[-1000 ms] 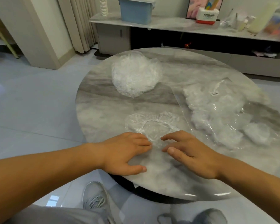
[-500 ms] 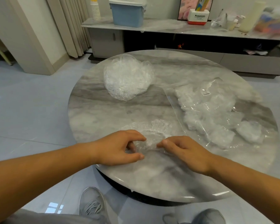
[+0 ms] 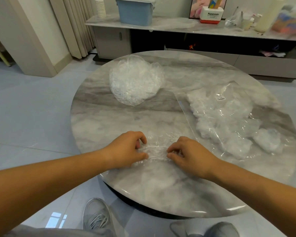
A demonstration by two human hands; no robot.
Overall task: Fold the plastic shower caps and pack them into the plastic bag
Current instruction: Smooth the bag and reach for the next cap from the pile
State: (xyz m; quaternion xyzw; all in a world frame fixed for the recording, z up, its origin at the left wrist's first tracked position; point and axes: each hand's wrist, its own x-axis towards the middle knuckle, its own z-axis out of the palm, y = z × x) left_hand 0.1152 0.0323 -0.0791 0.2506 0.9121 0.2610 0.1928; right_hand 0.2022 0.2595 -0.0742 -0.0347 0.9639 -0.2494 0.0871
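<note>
A clear, crinkled shower cap (image 3: 156,148) lies gathered into a narrow strip near the front of the round marble table (image 3: 161,190). My left hand (image 3: 126,148) pinches its left end between thumb and curled fingers. My right hand (image 3: 189,153) pinches the right end the same way. A loose pile of clear shower caps (image 3: 135,82) sits at the back left of the table. On the right lies a flat clear plastic bag (image 3: 229,120) with a barcode label and several white folded caps inside.
A low marble-topped cabinet (image 3: 178,26) runs along the back wall with a blue bin (image 3: 135,11), a white and red box (image 3: 211,15) and bottles. Curtains hang at the back left. My grey shoes (image 3: 97,218) stand under the table's front edge.
The flat, spread-out cap has been drawn in toward the table's front and bunched into a strip. Both hands went from lying open on it to pinching its ends.
</note>
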